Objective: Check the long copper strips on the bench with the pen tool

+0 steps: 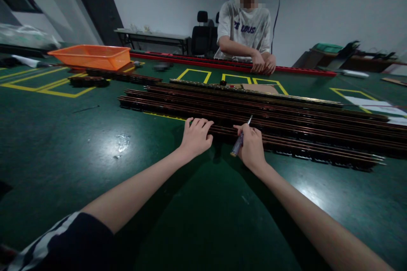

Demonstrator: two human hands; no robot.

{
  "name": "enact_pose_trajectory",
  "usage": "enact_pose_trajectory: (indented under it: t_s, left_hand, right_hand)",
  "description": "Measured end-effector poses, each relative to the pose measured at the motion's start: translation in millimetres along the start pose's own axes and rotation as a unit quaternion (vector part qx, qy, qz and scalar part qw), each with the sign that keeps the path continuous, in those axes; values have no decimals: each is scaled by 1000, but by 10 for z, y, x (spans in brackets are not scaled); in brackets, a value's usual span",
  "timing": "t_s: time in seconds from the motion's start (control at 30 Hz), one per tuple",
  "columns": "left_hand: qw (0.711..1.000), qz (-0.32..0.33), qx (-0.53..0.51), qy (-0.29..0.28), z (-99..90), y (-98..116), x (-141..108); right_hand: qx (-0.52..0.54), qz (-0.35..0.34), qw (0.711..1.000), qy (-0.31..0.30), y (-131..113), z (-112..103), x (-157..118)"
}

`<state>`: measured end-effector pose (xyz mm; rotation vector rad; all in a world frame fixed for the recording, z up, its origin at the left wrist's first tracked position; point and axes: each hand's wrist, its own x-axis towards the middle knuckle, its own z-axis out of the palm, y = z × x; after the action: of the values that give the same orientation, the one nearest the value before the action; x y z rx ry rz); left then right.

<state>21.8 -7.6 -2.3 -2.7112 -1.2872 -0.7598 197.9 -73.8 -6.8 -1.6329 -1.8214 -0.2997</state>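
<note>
A bundle of long, narrow brown-and-black strips (pixel 305 129) lies side by side across the green table. My left hand (pixel 197 136) rests at the near edge of the bundle, its fingers apart and slightly bent, the thumb pointing toward the strips. Just to the right, my right hand (pixel 252 148) is closed around a screwdriver (pixel 238 145) with a translucent purple handle. The metal shaft points up and away, over the strips. My right index finger reaches left toward the nearest strip; whether it touches cannot be made out.
An orange basket (pixel 92 57) stands at the back left, near shorter dark strips (pixel 89 80). Across the table (pixel 79 135), a co-worker (pixel 244 29) leans by a long red rail (pixel 302 71). Cardboard (pixel 260 89) and white paper (pixel 378 105) lie beyond the bundle.
</note>
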Motion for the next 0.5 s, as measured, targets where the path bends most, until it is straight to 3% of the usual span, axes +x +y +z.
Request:
enact_pose_trajectory:
  t_s: [0.5]
  left_hand:
    - [1000, 11, 6, -21, -68, 6, 6]
  right_hand:
    - [-87, 19, 994, -57, -56, -80, -13]
